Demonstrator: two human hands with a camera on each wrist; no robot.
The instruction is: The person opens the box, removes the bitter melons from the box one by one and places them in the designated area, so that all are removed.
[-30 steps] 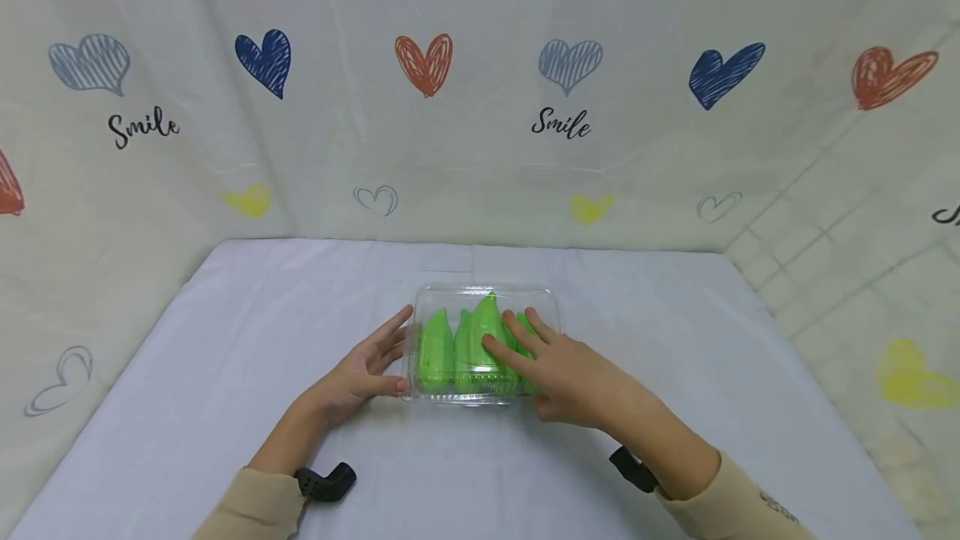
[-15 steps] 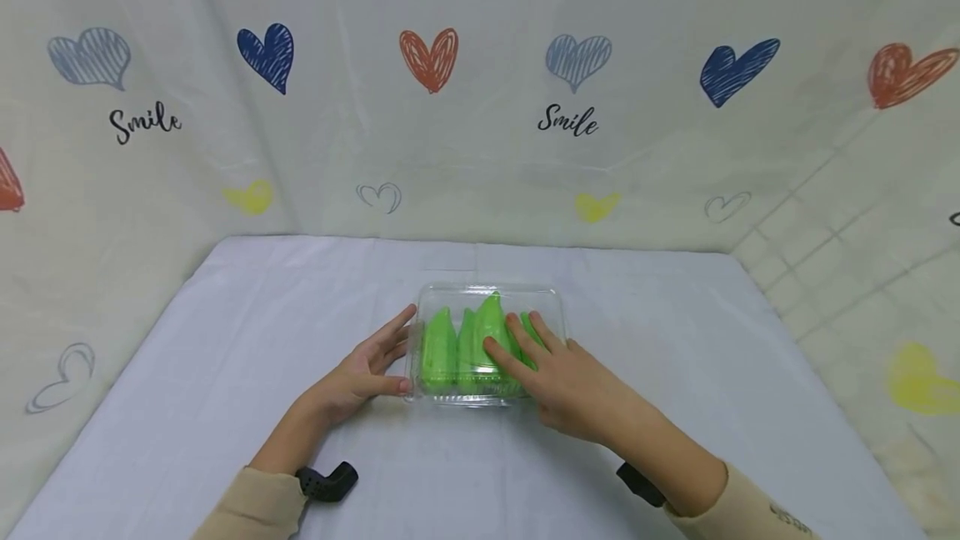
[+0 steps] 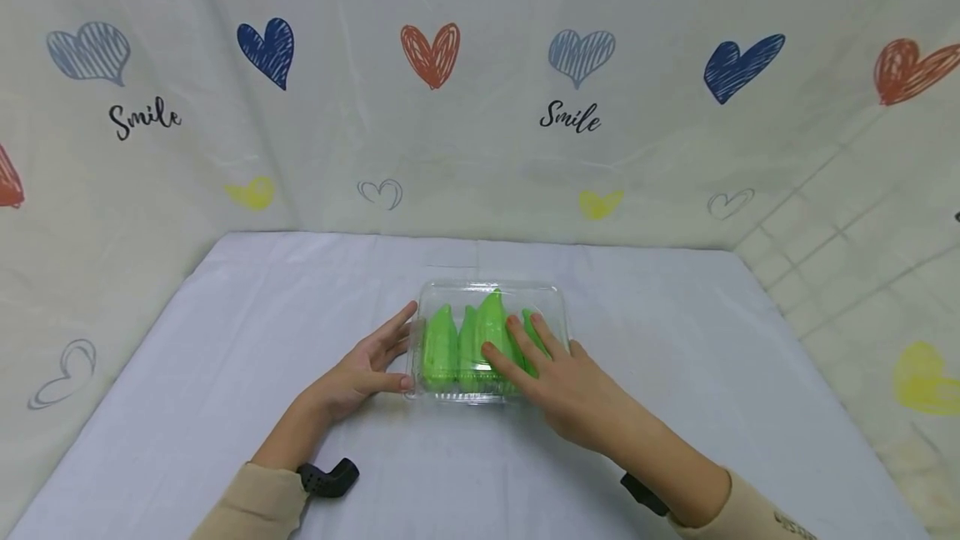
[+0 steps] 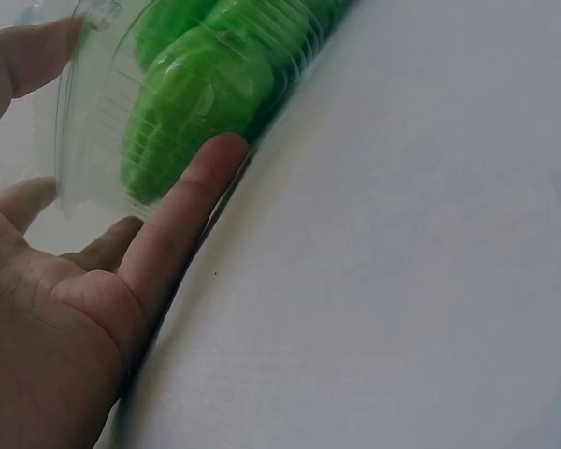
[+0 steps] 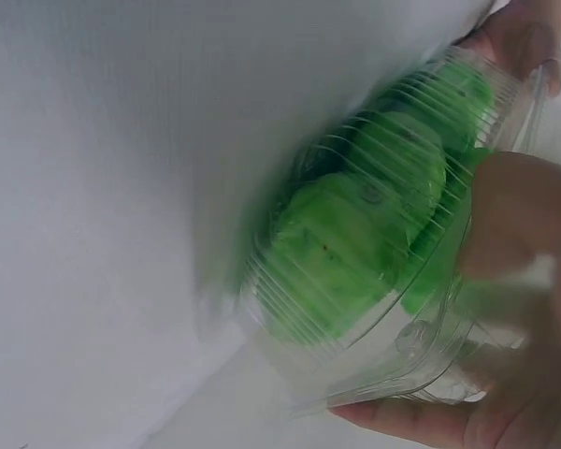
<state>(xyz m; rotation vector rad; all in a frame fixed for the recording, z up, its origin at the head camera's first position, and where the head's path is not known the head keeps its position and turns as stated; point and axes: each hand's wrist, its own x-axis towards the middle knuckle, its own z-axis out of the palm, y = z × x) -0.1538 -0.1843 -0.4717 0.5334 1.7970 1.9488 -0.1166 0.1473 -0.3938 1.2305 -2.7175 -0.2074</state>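
Note:
A clear plastic clamshell box (image 3: pixel 487 294) sits on the table with several bright green, tapered vegetable-like pieces (image 3: pixel 440 348) inside. My left hand (image 3: pixel 351 373) rests against the box's left end, thumb at the near corner and fingers extended toward the far one. In the left wrist view a straight finger (image 4: pixel 182 201) lies along the low side wall. My right hand (image 3: pixel 566 386) spreads its fingers over the right part of the lid, covering some of the green pieces. The right wrist view shows one finger (image 5: pixel 407 418) of it by the rim.
A white cloth (image 3: pixel 480 473) covers the table. Behind it hangs a pale backdrop (image 3: pixel 480 148) printed with hearts and "Smile", which also runs along both sides. Each wrist wears a black strap device (image 3: pixel 328 479).
The box and both hands keep nearly the same place, with a slight shift of the whole view. My right hand's fingers stay spread on the lid.

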